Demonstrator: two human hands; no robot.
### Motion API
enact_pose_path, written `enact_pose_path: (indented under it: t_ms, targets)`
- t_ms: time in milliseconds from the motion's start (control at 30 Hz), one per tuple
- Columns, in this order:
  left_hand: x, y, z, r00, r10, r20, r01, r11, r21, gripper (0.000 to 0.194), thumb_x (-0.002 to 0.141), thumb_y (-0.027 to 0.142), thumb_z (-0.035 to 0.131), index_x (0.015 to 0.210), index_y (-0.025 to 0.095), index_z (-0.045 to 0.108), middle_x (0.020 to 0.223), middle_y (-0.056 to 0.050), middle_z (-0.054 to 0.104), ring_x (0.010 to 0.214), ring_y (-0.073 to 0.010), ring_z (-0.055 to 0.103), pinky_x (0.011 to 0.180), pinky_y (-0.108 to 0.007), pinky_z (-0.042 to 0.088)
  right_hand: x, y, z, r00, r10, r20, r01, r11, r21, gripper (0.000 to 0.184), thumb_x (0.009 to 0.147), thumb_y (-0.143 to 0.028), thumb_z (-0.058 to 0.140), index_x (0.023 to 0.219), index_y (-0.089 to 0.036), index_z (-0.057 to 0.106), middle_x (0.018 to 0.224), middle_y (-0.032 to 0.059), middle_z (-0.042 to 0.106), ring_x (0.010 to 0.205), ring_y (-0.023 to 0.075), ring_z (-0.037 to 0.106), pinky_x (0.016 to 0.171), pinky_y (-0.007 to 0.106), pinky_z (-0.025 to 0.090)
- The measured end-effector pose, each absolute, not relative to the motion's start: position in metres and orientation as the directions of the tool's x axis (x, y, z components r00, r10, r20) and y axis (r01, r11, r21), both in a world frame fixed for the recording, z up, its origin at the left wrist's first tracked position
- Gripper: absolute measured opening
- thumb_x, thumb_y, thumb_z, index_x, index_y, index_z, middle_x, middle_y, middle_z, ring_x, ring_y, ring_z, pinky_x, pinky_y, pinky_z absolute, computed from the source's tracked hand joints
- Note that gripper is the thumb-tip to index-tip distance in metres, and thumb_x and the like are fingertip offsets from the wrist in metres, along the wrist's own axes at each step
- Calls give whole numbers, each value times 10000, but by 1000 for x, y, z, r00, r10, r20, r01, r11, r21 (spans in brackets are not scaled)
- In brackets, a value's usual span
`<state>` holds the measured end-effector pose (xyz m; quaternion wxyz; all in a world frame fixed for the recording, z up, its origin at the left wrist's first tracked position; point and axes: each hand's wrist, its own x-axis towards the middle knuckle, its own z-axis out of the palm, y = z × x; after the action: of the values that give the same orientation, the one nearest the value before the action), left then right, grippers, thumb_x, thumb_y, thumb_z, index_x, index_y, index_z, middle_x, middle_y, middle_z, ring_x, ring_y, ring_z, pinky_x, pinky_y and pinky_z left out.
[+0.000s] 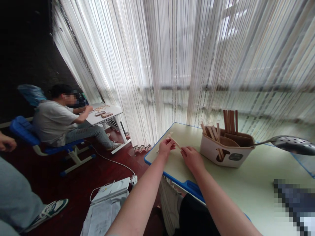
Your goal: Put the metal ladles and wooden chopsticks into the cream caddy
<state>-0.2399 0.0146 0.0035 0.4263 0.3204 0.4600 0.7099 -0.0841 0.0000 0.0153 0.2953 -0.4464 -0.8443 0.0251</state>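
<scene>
Between my two hands, above the near-left part of the pale table [261,193], is a thin pair of wooden chopsticks [177,144], held at a slant. My left hand [167,146] pinches the far end, and its fingertips are closed together. My right hand [193,159] grips the nearer end with thumb and fingers. Just right of it stands a white and brown utensil caddy [209,151]. Bundles of wooden chopsticks [229,121] rise from its compartments. A slotted skimmer [292,144] leans out over its right side.
A blurred-out dark object [297,200] lies at the table's right. Sheer curtains [172,65] hang behind. To the left, a person [55,118] sits at a white table [115,110] with small wooden pieces. Papers [103,213] and a cable lie low. Another person's leg [17,193] shows at far left.
</scene>
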Motion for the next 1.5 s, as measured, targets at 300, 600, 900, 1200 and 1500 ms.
enact_pose_path:
  t_ms: [300,600,900,1200,1500]
  targets:
    - [-238,7,8,-294,952,91,-429,-216,877,331,632,327,731,879,121,651,834,-72,665,692,-135,642,599,-245,507,-83,1,16,-405,785,469,731,586,-348,279,894,-249,416,1003,-213,670,908,58,665,857,164,585,753,233,394]
    - [-240,8,8,-334,941,61,-459,-219,861,311,594,319,759,817,134,648,734,-16,627,582,-74,579,514,-190,465,-85,-4,16,-371,795,480,747,562,-354,300,895,-282,404,1078,-201,627,985,67,677,876,185,606,741,255,406]
    - [-239,4,10,-301,950,85,-438,-217,872,303,627,324,738,840,134,635,824,-57,661,680,-124,634,558,-216,489,-84,-5,16,-390,768,508,751,585,-306,275,884,-275,421,1022,-229,655,919,53,684,835,176,607,703,247,399]
    - [-221,6,79,-237,925,296,-279,-357,891,294,635,328,730,835,128,651,803,-74,665,664,-127,610,553,-232,493,-75,-10,54,-263,778,570,734,545,-405,274,882,-283,415,993,-218,656,890,50,700,760,162,629,662,229,408]
    - [-185,29,211,-175,768,617,-167,-640,750,278,669,359,698,853,164,627,756,-28,654,636,-109,601,529,-222,491,-38,14,190,-264,660,704,697,635,-334,242,854,-285,463,967,-206,662,859,42,693,770,160,618,713,249,422]
